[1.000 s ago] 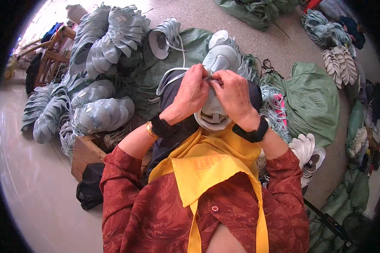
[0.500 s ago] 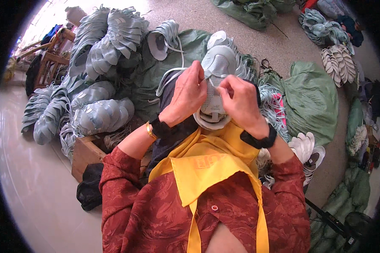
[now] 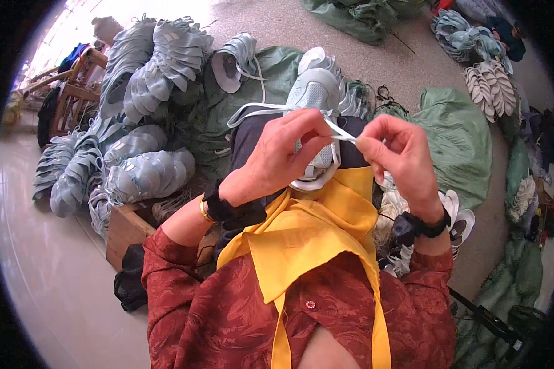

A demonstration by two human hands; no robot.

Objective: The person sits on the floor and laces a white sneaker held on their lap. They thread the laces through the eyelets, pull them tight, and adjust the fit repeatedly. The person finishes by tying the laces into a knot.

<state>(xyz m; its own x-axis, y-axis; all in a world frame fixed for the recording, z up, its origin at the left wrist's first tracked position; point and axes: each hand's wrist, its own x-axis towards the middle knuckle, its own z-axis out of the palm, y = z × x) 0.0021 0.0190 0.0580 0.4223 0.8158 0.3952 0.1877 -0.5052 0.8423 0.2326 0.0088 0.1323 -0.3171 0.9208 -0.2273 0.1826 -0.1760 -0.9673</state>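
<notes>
A: What is the person wearing?
B: A dark red patterned shirt with long sleeves, under a yellow apron.
A: Anything on the wrists?
B: A gold bangle on the left, a black watch on the right.

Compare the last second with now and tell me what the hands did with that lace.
The right hand has drawn away to the right, pulling the white lace out taut from the pale blue shoe upper. A second ago both hands were pressed together over the shoe. The left hand has stayed on the shoe, fingers pinching at the lace. The shoe upper still rests on the lap, and the piles of uppers around are unchanged.
</notes>
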